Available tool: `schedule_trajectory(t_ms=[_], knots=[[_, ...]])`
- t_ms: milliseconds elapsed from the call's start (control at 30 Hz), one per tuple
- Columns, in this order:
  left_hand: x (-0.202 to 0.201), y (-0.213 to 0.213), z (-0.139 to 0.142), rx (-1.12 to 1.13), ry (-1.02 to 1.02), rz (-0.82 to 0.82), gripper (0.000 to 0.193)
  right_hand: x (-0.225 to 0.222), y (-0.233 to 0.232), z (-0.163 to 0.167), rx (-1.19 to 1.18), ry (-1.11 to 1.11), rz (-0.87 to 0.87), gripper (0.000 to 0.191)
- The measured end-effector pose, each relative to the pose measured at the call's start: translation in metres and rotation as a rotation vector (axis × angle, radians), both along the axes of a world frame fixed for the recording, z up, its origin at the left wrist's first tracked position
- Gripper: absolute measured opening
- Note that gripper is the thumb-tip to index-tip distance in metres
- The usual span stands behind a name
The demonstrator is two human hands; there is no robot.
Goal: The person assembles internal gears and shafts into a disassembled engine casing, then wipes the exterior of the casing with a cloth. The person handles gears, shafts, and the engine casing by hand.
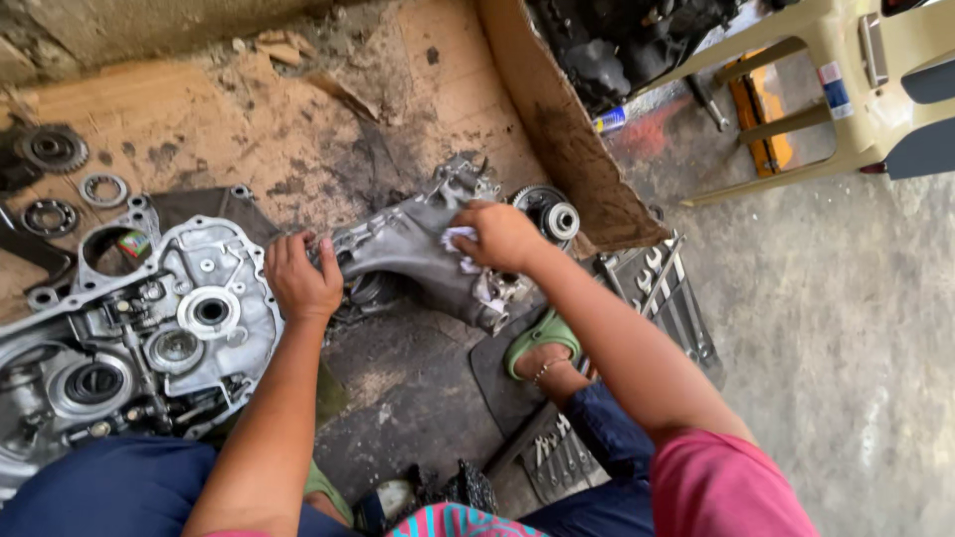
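Note:
My left hand (300, 276) grips the near-left edge of a grey metal engine cover (413, 249) that lies tilted on stained cardboard. Pressed on top of the cover, my right hand (500, 235) holds a small white cloth (460, 242). A round gear (549, 212) sits just beyond the right hand. To the left lies a large open engine crankcase half (139, 333) with shafts and bearings showing.
Loose gears and bearing rings (52, 149) lie at the far left on the cardboard sheet (249, 119). A wrench set in a roll (665, 293) lies right of my foot in a green sandal (542, 338). A beige plastic chair (856, 89) stands at top right.

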State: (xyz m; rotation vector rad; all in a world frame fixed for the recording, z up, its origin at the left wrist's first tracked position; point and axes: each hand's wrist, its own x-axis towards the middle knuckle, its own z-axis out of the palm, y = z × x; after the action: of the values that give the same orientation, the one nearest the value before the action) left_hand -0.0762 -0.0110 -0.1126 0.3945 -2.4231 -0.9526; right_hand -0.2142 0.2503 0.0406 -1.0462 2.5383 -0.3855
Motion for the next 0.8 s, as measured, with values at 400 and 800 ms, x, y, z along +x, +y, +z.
schedule_trajectory(t_ms=[400,800], knots=[[0.001,0.001,0.000,0.004,-0.017,-0.026,0.029,-0.001,-0.011,-0.007,-0.031,0.055,-0.079,0.024],[0.002,-0.002,-0.002,0.015,-0.045,0.018,0.028,-0.017,-0.018,-0.035,0.056,0.004,0.028,0.031]])
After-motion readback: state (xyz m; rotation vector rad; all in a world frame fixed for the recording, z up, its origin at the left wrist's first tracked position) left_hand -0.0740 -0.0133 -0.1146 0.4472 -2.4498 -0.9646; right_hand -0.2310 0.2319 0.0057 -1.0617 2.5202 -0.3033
